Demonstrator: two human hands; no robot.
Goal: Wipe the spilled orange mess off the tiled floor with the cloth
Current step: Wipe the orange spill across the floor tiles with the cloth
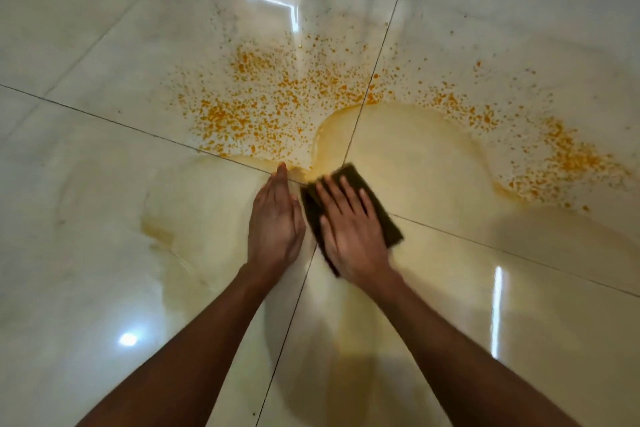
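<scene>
Orange mess [263, 97]: scattered specks, yellowish smears

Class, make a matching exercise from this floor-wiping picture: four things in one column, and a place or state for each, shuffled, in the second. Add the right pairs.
Things
1. cloth
2. left hand
3. orange specks
4. pale yellow film

Places or states
A. scattered in an arc beyond the hands
B. dark, pressed flat under the right hand
C. bare, on edge beside the cloth
D. smeared thin across the tiles

Pairs: 1-B, 2-C, 3-A, 4-D
</scene>
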